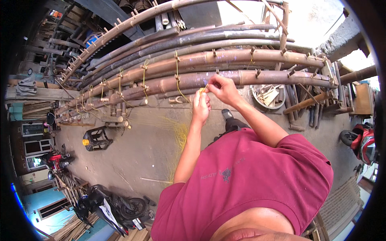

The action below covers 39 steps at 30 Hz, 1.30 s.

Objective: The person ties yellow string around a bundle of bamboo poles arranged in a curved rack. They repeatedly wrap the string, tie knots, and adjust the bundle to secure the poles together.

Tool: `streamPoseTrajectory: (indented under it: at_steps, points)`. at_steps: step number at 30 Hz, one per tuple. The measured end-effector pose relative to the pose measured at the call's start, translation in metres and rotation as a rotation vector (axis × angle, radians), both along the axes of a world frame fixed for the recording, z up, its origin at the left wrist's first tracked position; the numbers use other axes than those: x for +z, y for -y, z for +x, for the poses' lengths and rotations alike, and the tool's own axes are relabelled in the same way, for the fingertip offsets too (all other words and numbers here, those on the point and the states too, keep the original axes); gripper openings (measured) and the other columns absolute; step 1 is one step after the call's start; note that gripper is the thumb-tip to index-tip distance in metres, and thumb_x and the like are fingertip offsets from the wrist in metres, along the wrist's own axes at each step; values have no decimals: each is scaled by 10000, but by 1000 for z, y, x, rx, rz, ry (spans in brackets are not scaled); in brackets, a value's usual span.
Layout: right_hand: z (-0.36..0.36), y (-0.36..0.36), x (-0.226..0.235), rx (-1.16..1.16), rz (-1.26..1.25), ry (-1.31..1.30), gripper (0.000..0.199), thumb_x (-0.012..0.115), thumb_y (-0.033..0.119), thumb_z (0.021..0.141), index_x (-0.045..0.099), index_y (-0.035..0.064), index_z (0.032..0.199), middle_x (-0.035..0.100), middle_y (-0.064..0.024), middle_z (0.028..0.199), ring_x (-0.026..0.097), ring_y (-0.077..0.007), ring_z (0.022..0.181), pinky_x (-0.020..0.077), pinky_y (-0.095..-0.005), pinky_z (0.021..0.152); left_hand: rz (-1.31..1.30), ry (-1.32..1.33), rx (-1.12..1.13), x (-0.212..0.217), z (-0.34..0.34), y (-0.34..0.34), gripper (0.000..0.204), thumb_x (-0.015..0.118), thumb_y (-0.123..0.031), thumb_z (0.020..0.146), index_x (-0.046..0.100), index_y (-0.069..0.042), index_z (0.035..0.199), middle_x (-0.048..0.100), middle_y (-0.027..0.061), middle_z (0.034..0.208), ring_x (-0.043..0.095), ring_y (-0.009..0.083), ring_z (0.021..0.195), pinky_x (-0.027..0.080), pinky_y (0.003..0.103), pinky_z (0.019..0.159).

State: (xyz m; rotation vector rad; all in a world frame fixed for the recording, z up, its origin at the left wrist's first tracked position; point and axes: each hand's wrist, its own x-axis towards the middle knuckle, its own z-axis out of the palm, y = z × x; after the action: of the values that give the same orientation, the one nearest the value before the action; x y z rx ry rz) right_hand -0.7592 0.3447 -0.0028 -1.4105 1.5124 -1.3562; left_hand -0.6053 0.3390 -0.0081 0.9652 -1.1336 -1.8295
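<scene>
Item: lashing step. Left hand (201, 105) and right hand (220, 89) fingers are pinching yellow twine (202, 90) closed beside bamboo frame (193, 80); pulling tight likely follows.

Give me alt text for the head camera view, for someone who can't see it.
Both hands, left hand and right hand, pinch a yellow strand at a frame of lashed bamboo poles. Concrete floor, with a black stool at left.

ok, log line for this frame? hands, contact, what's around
left hand: pinching yellow strand | right hand: pulling same strand | work: bamboo frame, strand ties along poles | floor: loose yellow strands, black stool
</scene>
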Motion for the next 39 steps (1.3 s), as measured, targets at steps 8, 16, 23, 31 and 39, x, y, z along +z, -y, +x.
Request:
streamPoseTrajectory:
  at_steps: [8,16,23,31,39]
  points:
    - [-119,153,-14,-147,114,-159,172,713,189,824,691,67,943,715,-106,843,666,-191,768,522,-343,730,-646,588,-25,20,-39,18,294,416,-176,1020,559,-31,1232,609,173,824,609,309,760,490,427,694]
    - [-136,201,-63,-92,281,-329,134,696,167,780,700,71,874,712,-98,791,682,-179,770,529,-340,721,-712,765,-7,-6,-60,26,192,469,-95,953,559,-30,1109,646,282,841,642,475,834,486,536,692]
    - [-135,203,-77,-63,364,-434,157,663,218,757,730,175,892,725,-159,952,686,-358,959,515,-477,870,-643,898,-112,-56,-66,26,145,479,-120,949,505,-38,1066,619,288,729,633,491,738,479,553,599]
    - [-109,146,-23,-135,40,-303,205,662,171,841,660,103,1035,681,-153,996,662,-350,944,517,-447,840,227,-48,107,-67,-54,31,221,425,-253,1055,506,-68,1143,332,-69,684,308,27,559,304,207,503]
    - [-53,36,8,161,-285,-636,163,690,224,827,685,90,920,642,-112,927,626,-338,905,505,-468,772,-284,235,-39,-53,-50,44,246,402,-220,1058,510,-53,1203,554,12,851,544,94,728,444,262,632]
